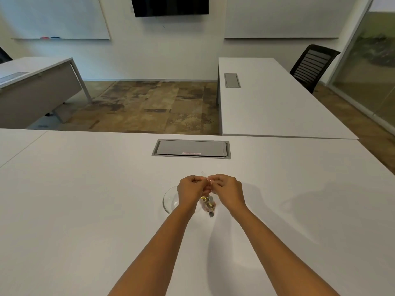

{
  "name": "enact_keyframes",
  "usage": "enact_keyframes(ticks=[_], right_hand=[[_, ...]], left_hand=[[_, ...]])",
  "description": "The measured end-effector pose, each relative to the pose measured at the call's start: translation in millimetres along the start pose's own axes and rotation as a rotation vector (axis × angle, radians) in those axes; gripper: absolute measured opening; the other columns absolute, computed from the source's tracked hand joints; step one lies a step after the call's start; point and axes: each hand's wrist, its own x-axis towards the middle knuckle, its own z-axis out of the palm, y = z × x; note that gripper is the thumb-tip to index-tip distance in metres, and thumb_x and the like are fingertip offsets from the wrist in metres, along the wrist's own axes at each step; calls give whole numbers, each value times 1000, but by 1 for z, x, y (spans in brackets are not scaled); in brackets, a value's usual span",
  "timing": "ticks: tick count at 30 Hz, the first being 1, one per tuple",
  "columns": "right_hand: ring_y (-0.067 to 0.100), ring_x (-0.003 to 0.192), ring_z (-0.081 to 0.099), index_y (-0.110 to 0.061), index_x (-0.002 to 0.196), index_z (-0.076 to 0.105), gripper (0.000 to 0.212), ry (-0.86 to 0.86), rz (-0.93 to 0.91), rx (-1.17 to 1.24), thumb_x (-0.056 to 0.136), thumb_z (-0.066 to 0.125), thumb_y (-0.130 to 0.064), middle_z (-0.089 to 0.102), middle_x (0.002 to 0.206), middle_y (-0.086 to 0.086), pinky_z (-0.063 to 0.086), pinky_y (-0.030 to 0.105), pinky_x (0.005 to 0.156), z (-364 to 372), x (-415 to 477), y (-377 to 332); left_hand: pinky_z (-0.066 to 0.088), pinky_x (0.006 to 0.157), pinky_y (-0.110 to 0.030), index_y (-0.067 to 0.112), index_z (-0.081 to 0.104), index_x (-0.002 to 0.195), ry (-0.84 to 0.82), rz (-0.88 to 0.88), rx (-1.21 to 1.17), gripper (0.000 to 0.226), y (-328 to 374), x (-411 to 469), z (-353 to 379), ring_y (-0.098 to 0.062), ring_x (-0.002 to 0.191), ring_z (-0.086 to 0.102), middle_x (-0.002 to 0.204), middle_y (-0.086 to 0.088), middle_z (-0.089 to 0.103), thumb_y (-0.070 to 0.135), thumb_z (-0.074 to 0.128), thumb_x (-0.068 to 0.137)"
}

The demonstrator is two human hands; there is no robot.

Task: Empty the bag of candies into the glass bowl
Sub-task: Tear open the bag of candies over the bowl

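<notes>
A small clear bag of candies (207, 204) hangs between my two hands, with gold and reddish wrapped sweets gathered at its bottom. My left hand (190, 190) and my right hand (227, 191) both pinch the bag's top edge, fists close together. The glass bowl (169, 199) stands on the white table just left of the bag. My left wrist covers the bowl's right part. I cannot tell whether the bowl holds anything.
A grey cable hatch (191, 148) is set into the white table (85, 210) beyond my hands. Another white table (273, 99) runs along the right with a black chair (311, 66) behind it. A third desk (34, 86) is at the far left.
</notes>
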Motion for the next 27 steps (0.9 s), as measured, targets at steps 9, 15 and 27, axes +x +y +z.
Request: enact_keyframes(ticks=[9,15,27], right_hand=[[23,80,69,-7,90,74,12,65,-22,-97,81,67,-8,75,90,12,57,30,78,5,-1,-6],[29,83,69,-6,88,74,15,81,29,-103,83,60,-1,74,92,14,57,33,79,8,1,-10],[23,83,68,-5,93,73,14,145,13,-185,84,62,-6,74,93,12,49,22,70,18,-2,-9]], left_hand=[[60,80,-38,-4,71,90,54,55,89,15,7,-4,-1,-32,78,72,85,-21,73,4,68,77],[59,76,-28,0,73,89,-7,-171,-61,18,10,-5,-2,-28,81,70,84,-15,71,12,75,76],[54,61,-28,-2,75,78,117,92,328,13,16,-14,8,-25,63,66,79,-19,74,2,63,78]])
